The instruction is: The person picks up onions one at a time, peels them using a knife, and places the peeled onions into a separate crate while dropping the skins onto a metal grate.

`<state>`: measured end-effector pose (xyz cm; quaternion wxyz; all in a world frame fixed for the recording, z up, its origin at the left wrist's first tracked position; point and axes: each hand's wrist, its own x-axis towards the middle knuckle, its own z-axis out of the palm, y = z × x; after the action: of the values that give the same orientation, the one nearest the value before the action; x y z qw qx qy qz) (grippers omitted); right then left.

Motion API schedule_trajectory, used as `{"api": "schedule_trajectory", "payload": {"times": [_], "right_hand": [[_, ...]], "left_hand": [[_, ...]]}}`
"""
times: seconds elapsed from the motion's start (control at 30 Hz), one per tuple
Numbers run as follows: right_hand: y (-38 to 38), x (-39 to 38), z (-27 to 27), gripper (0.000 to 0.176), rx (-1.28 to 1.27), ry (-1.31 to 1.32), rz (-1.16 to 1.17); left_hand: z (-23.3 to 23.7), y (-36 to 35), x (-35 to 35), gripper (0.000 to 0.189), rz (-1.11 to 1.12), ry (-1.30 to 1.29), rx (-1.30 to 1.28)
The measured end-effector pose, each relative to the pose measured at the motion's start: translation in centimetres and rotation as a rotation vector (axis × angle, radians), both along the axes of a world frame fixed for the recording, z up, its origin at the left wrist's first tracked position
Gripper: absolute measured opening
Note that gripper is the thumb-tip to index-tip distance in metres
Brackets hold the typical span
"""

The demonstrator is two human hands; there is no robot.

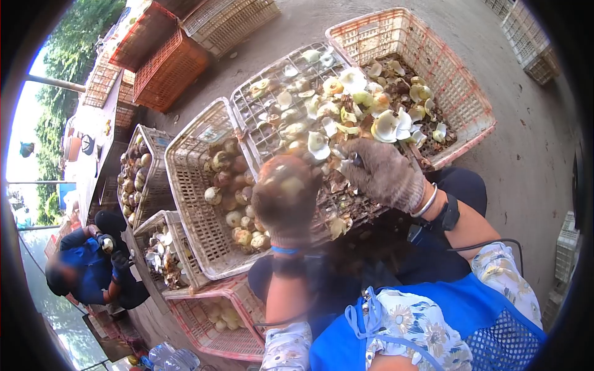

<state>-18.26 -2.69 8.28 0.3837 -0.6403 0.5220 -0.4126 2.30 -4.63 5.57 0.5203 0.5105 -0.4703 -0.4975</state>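
Handling a Round Brown Item [286, 167]

Cupping the blurred item in the gloved left hand [278, 213], fingers part-closed around it, over the adjoining edges of produce crate [185, 185] and peel-strewn grid [272, 68]. Gripping a small dark implement [356, 160] in the nearly closed, gloved right hand [380, 173], beside pale peel pieces [387, 127].

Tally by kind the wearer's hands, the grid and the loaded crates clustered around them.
Gloved hands: 2, left hand and right hand
Grid strewn with peelings: 1
Crates of brownish round fruit: 2, nearer crate and farther crate
Crates of shell pieces: 2, upper-right crate and small crate
Reddish crate of pale pieces: 1
Total: 8
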Motion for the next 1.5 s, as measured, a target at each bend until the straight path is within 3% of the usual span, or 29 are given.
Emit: {"api": "schedule_trajectory", "payload": {"times": [0.07,0.1,0.13,0.2,0.23,0.3,0.43,0.5,0.53,0.6,0.73,0.8,0.83,0.87,0.93,0.97,1.0,1.07,1.1,1.13,1.2,1.23,1.33,1.37,1.4,1.47,1.5], "right_hand": [[1.2,1.0,-0.2,0.026,-0.101,0.090,0.058],[1.6,1.3,-0.2,0.025,-0.204,0.185,0.113],[1.9,1.6,-0.1,0.025,-0.204,0.186,0.113],[2.1,2.3,0.1,0.034,-0.088,0.196,0.203],[2.0,2.4,0.3,0.032,-0.028,0.231,0.236],[2.0,2.8,0.6,0.031,-0.028,0.217,0.231],[2.2,3.2,0.9,0.029,-0.031,0.245,0.212],[2.6,3.5,0.5,0.029,-0.034,0.240,0.197],[2.6,3.5,0.3,0.029,-0.040,0.238,0.182],[2.5,3.7,0.1,0.028,-0.004,0.270,0.196],[1.6,3.8,-1.2,0.024,0.000,0.449,0.266],[0.6,3.2,-2.4,0.023,-0.145,0.517,0.259],[0.0,2.7,-2.4,0.023,-0.237,0.607,0.237],[-0.4,2.3,-2.4,0.023,-0.330,0.698,0.212],[-0.6,2.1,-2.7,0.022,-0.310,0.665,0.236],[-0.7,2.2,-2.8,0.021,-0.295,0.627,0.261],[-0.2,2.6,-2.6,0.021,-0.294,0.626,0.261],[1.5,3.7,-2.2,0.014,-0.088,0.377,0.225],[1.9,3.8,-2.5,0.013,-0.098,0.377,0.226],[1.2,3.5,-2.7,0.013,-0.097,0.376,0.226],[-0.8,2.3,-3.1,0.015,-0.237,0.682,0.288],[-1.4,2.0,-3.5,0.016,-0.471,0.797,0.187],[-1.9,1.2,-3.9,0.014,-0.535,0.771,0.153],[-1.7,1.2,-3.6,0.014,-0.496,0.759,0.138],[-1.6,1.2,-3.7,0.014,-0.496,0.763,0.137],[-1.2,1.5,-3.8,0.019,-0.160,0.582,0.275],[-0.4,1.5,-3.4,0.024,-0.078,0.356,0.298]], "left_hand": [[2.1,-0.3,0.1,0.051,-0.241,1.097,0.264],[-0.4,-0.6,1.3,0.050,0.038,0.679,0.305],[0.5,-0.6,0.8,0.050,0.038,0.680,0.305],[3.1,-0.6,-0.5,0.044,0.125,0.999,0.278],[2.3,-0.6,0.3,0.044,0.127,0.998,0.277],[0.1,-0.5,2.4,0.073,-0.066,-0.352,-0.163],[-0.1,-0.2,2.3,0.069,0.049,-0.264,-0.049],[-1.8,-0.3,2.9,0.065,0.295,0.421,0.106],[-2.6,-0.5,3.8,0.065,0.292,0.423,0.105],[-3.5,-0.9,6.0,0.061,-0.111,0.694,-0.136],[-1.2,0.1,4.0,0.052,-0.047,0.678,-0.128],[-2.8,1.0,4.7,0.046,0.173,0.408,0.082],[-0.3,0.9,3.7,0.044,-0.136,0.788,0.099],[-0.3,0.9,3.6,0.044,-0.140,0.788,0.098],[-0.1,1.1,3.0,0.046,-0.027,0.393,0.041],[0.5,1.5,2.3,0.046,0.003,0.592,0.071],[1.2,1.4,2.3,0.046,0.004,0.591,0.072],[1.7,1.3,2.3,0.049,-0.039,0.609,0.050],[-0.1,0.9,3.0,0.053,0.084,0.030,-0.164],[0.0,1.0,3.4,0.053,0.084,0.030,-0.163],[0.0,1.6,3.9,0.056,-0.095,0.762,0.197],[-0.5,1.4,3.0,0.057,-0.094,-0.177,-0.079],[-0.4,1.0,3.1,0.058,-0.142,-0.362,-0.118],[0.6,1.5,0.8,0.038,0.071,0.220,-0.051],[1.7,1.4,0.7,0.038,0.069,0.224,-0.052],[3.1,1.1,1.4,0.034,-0.082,1.043,0.402],[1.9,1.5,1.8,0.034,-0.078,1.047,0.400]]}}
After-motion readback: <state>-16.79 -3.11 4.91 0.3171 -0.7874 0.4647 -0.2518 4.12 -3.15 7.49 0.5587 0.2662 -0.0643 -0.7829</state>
